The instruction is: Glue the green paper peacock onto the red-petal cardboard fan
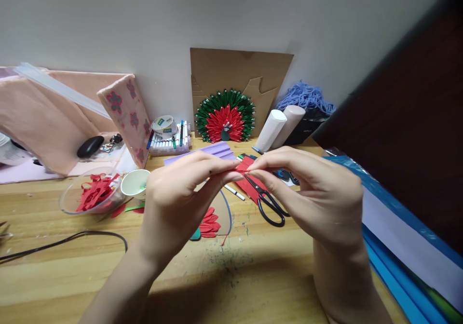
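Observation:
My left hand point(181, 184) and my right hand point(314, 189) are raised over the table, fingertips almost meeting. Both pinch a thin red strip point(243, 169), seen nearly edge-on between thumbs and forefingers; its material is hard to tell. Just below the fingertips, black-handled scissors point(269, 203) lie on red sheet material point(249, 187). A cardboard disc point(224, 213) with red petals point(210, 223) and a green piece point(196, 235) on it is partly hidden behind my left hand. Near the disc lies a white marker point(235, 192).
A peacock craft point(226, 116) leans on cardboard point(238, 68) at the wall. On the left are a clear bowl point(65, 207) of red scraps, a paper cup point(134, 184), a black cable point(72, 238) and a pink box point(125, 116). White rolls point(271, 131) and blue yarn point(306, 97) stand behind.

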Tool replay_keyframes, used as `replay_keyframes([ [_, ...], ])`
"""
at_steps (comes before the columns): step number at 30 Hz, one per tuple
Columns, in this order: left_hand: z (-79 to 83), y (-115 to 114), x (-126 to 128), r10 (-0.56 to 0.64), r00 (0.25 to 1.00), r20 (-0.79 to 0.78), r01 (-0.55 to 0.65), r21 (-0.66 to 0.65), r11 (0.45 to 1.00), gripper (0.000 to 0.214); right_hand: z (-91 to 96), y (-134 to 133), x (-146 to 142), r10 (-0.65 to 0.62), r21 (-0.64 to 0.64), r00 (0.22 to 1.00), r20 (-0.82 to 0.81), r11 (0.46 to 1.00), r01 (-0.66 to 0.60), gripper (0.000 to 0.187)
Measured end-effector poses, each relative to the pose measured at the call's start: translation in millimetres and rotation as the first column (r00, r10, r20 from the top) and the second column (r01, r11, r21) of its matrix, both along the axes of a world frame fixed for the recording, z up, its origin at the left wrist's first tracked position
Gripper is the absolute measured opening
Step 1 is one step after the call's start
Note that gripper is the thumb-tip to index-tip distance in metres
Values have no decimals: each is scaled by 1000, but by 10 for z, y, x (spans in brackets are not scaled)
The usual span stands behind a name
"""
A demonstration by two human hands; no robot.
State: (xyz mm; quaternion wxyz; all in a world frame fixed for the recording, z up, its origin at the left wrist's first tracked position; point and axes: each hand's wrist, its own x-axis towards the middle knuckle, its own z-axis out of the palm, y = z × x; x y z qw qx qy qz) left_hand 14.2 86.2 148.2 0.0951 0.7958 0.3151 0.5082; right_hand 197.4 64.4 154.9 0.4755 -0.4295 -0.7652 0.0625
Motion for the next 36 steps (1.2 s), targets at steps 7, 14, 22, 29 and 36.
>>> replay_keyframes([
  [7,1,4,-56,112,987,-119,-90,172,981,12,-10,-2,-8,-28,30,1000,10,999,28,7],
  [14,-4,30,-77,121,976,-179,-53,343,938,9,-26,-3,-10,-28,38,999,-21,999,29,6],
  [22,14,63,-135,103,980,-169,-39,345,938,6,-21,-13,-25,-31,23,993,-115,999,34,8],
  [29,71,7,-78,27,981,190,12,-197,980,13,-30,-16,-52,-40,82,977,-207,995,59,16],
  [36,102,-37,40,-18,922,388,225,-495,839,15,-74,-24,-112,5,51,987,-158,999,3,23],
])
